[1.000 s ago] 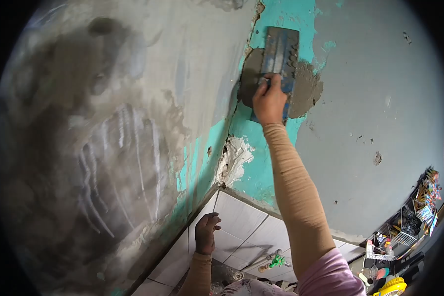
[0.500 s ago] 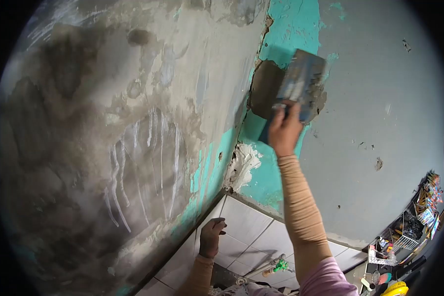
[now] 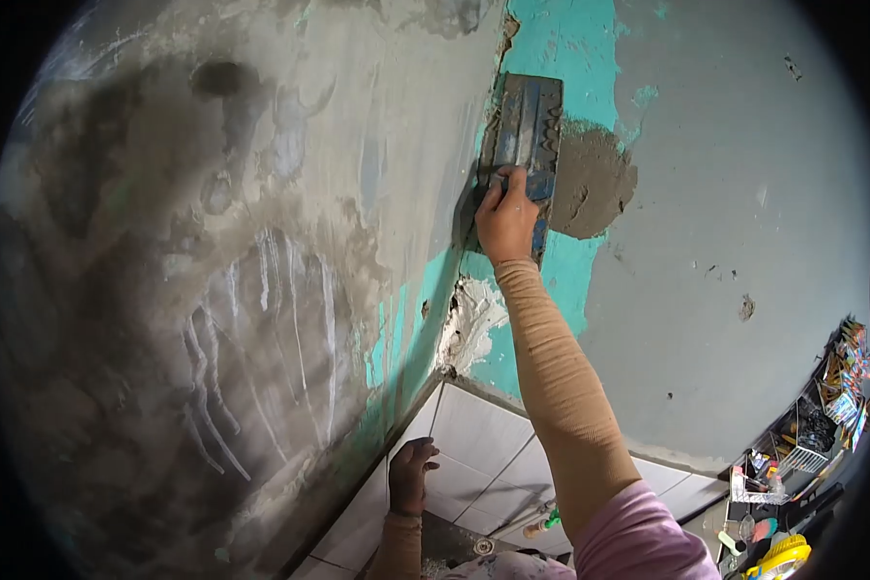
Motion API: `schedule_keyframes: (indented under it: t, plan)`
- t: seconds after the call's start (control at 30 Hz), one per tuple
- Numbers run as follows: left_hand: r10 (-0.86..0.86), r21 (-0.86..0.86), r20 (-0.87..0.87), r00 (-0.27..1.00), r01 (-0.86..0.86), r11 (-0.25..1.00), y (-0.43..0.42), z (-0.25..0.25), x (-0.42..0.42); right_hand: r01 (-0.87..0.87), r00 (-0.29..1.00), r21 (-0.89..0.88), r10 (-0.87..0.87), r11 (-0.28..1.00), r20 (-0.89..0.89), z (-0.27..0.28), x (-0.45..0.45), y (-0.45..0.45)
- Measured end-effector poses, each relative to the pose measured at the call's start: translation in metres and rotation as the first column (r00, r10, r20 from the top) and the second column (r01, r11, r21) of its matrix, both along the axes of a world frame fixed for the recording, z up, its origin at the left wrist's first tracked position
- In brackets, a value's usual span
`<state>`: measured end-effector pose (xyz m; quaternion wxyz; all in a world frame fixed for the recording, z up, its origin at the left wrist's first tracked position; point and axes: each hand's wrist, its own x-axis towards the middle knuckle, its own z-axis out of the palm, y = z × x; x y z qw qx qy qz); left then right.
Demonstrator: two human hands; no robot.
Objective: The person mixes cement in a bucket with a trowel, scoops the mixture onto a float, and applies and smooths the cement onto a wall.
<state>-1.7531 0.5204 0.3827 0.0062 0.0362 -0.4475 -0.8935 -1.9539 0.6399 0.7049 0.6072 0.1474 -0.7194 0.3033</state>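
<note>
My right hand (image 3: 508, 220) is wrapped around the handle of a plastering trowel (image 3: 529, 111). The trowel's long blade lies along the wall corner, over the turquoise paint (image 3: 586, 58), with lumps of mortar along its right edge. Right of the blade, a patch of wet grey mortar (image 3: 594, 184) is spread on the wall. Lower down, my left hand (image 3: 411, 478) hovers in front of the white tiles, its fingers loosely bent and apart, with nothing visible in them.
A stained bare plaster wall (image 3: 135, 319) fills the left side. Chipped white filler (image 3: 474, 324) marks the corner below the trowel. White tiles (image 3: 478, 425) and a green-handled tap (image 3: 549, 522) are underneath. Wire racks (image 3: 759, 488) with small goods and a yellow object (image 3: 781, 559) stand lower right.
The trowel in my right hand has swept left to the corner, uncovering the mortar patch's right side and covering its left. My left hand has shifted slightly down and left.
</note>
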Motion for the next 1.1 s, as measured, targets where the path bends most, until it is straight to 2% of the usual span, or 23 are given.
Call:
schedule_keyframes:
  t: [0.2, 0.27, 0.37, 0.4, 0.47, 0.53, 0.57, 0.6, 0.63, 0.73, 0.93, 1.1]
  plan:
    - [0.07, 0.039, -0.012, 0.997, -0.07, 0.997, -0.02, -0.007, 0.011, 0.133, 0.989, -0.026, -0.134, 0.991, -0.061, -0.005, 0.023, 0.034]
    - [0.065, 0.025, -0.018, 0.998, -0.064, 0.998, -0.026, -0.007, 0.016, 0.127, 0.991, -0.053, -0.128, 0.991, -0.026, -0.001, 0.043, 0.053]
    - [0.039, 0.015, -0.036, 0.999, -0.039, 0.999, -0.03, -0.007, 0.023, 0.203, 0.969, -0.072, -0.211, 0.977, -0.131, 0.006, 0.072, 0.077]
    - [0.03, 0.016, -0.046, 0.999, -0.029, 0.999, -0.029, -0.006, 0.023, 0.163, 0.971, -0.069, -0.172, 0.984, -0.168, 0.009, 0.075, 0.084]
    - [-0.002, 0.004, -0.04, 0.999, 0.002, 1.0, -0.025, -0.007, 0.023, 0.104, 0.992, -0.066, -0.108, 0.992, -0.061, 0.002, 0.083, 0.077]
    - [-0.039, -0.014, -0.043, 0.998, 0.039, 0.999, -0.016, -0.005, 0.021, 0.026, 0.985, 0.004, -0.025, 1.0, -0.171, -0.012, 0.067, 0.055]
    - [-0.059, -0.031, -0.044, 0.997, 0.058, 0.998, -0.012, -0.005, 0.022, 0.011, 0.992, 0.0, -0.011, 1.0, -0.128, -0.016, 0.067, 0.035]
    - [-0.078, -0.05, -0.047, 0.996, 0.075, 0.996, -0.011, -0.004, 0.021, -0.034, 0.974, 0.015, 0.037, 0.999, -0.225, -0.02, 0.052, 0.019]
    - [-0.094, -0.075, -0.046, 0.995, 0.091, 0.993, -0.011, -0.001, 0.024, -0.058, 0.991, -0.009, 0.056, 0.998, -0.118, -0.024, 0.04, 0.007]
    - [-0.061, -0.058, -0.012, 0.998, 0.06, 0.997, -0.017, -0.005, 0.029, -0.15, 0.987, -0.08, 0.154, 0.985, 0.045, -0.012, 0.025, -0.018]
    - [-0.031, -0.032, 0.058, 0.998, 0.033, 0.999, -0.02, -0.032, 0.019, -0.031, 0.995, 0.037, 0.035, 0.999, -0.097, -0.005, -0.021, -0.017]
    - [-0.022, -0.041, 0.028, 0.999, 0.023, 0.999, -0.023, -0.013, 0.026, 0.007, 0.995, 0.02, -0.005, 1.0, -0.098, 0.015, -0.013, -0.008]
